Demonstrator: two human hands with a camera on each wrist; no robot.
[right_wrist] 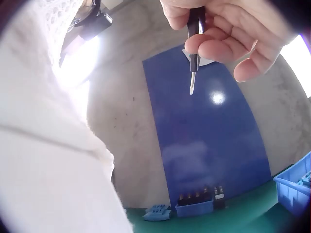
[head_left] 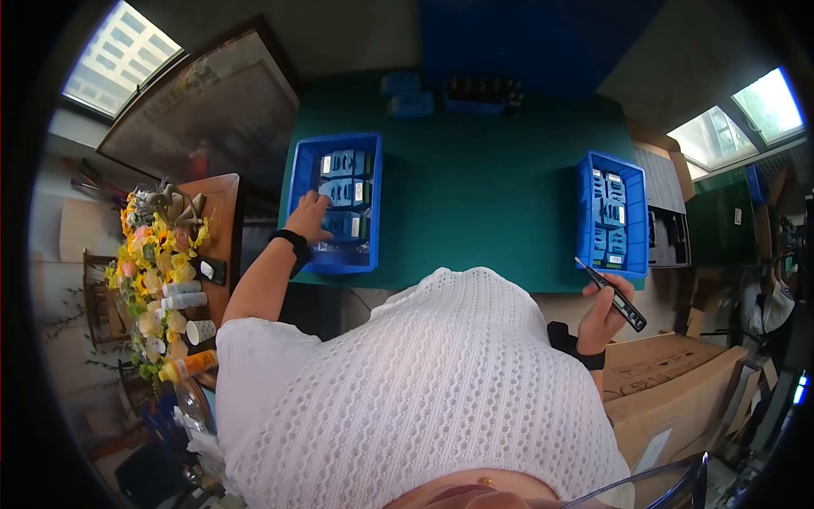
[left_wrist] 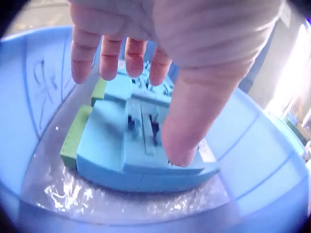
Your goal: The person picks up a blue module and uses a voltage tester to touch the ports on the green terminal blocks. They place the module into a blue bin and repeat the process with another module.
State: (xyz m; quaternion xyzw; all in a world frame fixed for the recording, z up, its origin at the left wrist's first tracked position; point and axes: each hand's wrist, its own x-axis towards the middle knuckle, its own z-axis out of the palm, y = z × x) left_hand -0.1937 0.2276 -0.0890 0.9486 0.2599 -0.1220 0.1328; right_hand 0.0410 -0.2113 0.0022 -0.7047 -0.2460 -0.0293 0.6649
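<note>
My left hand [head_left: 309, 219] reaches into a blue plastic bin [head_left: 379, 174] at the left of the table. Inside stand light-blue plastic modules with green edges. In the left wrist view the fingers of the left hand [left_wrist: 204, 53] are spread over the modules, and the thumb overlaps the nearest blue module [left_wrist: 104, 141]. No module is lifted. My right hand [head_left: 598, 322] holds a black pen-style voltage tester [head_left: 626, 309], with a small display, near the table's front right. In the right wrist view its flat metal tip [right_wrist: 193, 83] sticks out past the fingers.
A second blue bin [head_left: 583, 225] with similar modules stands at the right of the green table [head_left: 475, 204]. At the back are a small blue tray [head_left: 475, 107] and loose blue modules [head_left: 411, 104]. Cardboard boxes [head_left: 670, 365] stand right; flowers [head_left: 153, 280] and bottles [head_left: 185, 300] lie left.
</note>
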